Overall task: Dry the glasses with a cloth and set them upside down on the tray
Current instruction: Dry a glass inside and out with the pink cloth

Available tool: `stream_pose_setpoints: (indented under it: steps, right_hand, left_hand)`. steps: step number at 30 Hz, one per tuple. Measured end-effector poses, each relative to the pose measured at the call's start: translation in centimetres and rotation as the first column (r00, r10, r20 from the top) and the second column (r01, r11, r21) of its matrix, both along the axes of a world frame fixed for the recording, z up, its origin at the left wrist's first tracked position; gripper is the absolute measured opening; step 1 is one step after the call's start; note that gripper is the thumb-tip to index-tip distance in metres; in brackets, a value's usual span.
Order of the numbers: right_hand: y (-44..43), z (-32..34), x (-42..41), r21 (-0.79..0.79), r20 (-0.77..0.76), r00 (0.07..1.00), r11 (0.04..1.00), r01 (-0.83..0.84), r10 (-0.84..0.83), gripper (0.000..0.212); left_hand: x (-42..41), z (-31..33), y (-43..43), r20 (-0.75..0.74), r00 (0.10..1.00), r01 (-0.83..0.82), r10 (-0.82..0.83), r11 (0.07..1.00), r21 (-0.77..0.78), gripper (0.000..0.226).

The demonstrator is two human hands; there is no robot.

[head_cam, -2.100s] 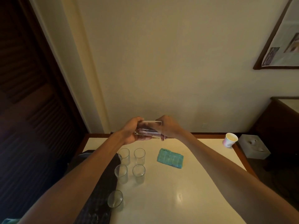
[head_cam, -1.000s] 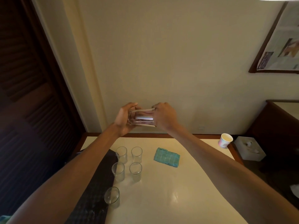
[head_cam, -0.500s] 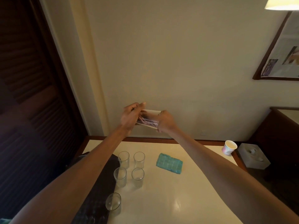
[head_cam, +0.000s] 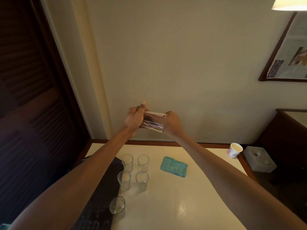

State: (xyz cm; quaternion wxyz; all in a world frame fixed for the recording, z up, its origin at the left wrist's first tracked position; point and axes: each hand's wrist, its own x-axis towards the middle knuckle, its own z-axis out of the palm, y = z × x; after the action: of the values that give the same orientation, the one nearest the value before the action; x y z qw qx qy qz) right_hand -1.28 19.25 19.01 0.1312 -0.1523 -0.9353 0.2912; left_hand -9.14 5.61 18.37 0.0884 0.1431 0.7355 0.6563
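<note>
Cream laminate edged in dark wood is seen across the table (head_cam: 182, 205), by far the largest thing in view. Along its near left side a dark tray (head_cam: 99, 206) is laid, partly hidden under the left forearm. Just right of the tray five glasses (head_cam: 142, 180) are stood upright (four in a square, the fifth alone nearer the camera, at the tray's edge). Farther right, well apart from both hands, a teal cloth (head_cam: 174, 166) is seen folded flat on the tabletop. A held glass (head_cam: 153, 122) is raised on its side above the far edge of the table, in front of the wall. Its left end is gripped by the left hand (head_cam: 135, 119), with one finger stuck straight up. Its right end is clasped by the curled fingers of the right hand (head_cam: 172, 124). A paper cup (head_cam: 234, 150) is stood at the far right corner.
</note>
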Motion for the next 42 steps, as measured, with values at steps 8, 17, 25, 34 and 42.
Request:
stream_pose_setpoints:
  steps: [8, 17, 25, 34, 42]
  right_hand:
    - [-0.3, 0.3, -1.1, -0.091, 0.212, 0.977, 0.996, -0.019, 0.038, 0.008]
    - [-2.0, 2.8, 0.0, 0.505, -0.016, 0.997, 0.861, -0.056, 0.074, 0.021]
    - [-3.1, 0.2, -2.1, -0.268, 0.296, 0.955, 0.961, 0.073, 0.010, 0.017]
    - [-5.7, 4.5, -0.9, 0.597, -0.082, 0.995, 0.802, 0.001, 0.059, 0.009]
    - [-5.0, 0.7, -2.5, -0.476, 0.269, 0.949, 0.879, -0.016, 0.163, 0.058]
  left_hand:
    - [0.5, -0.3, -1.6, -0.028, 0.995, 0.098, -0.096, 0.991, 0.093, 0.051]
    - [0.6, 0.7, -2.8, 0.264, 0.952, 0.150, -0.158, 0.987, 0.049, 0.054]
    - [-0.1, -0.1, -3.8, -0.160, 0.987, 0.000, 0.001, 1.000, 0.008, 0.051]
    - [-1.2, 2.2, -6.2, 0.224, 0.935, 0.244, -0.276, 0.956, 0.161, 0.055]
    - [-1.6, 1.1, -5.9, -0.300, 0.954, -0.001, -0.009, 0.999, -0.032, 0.060]
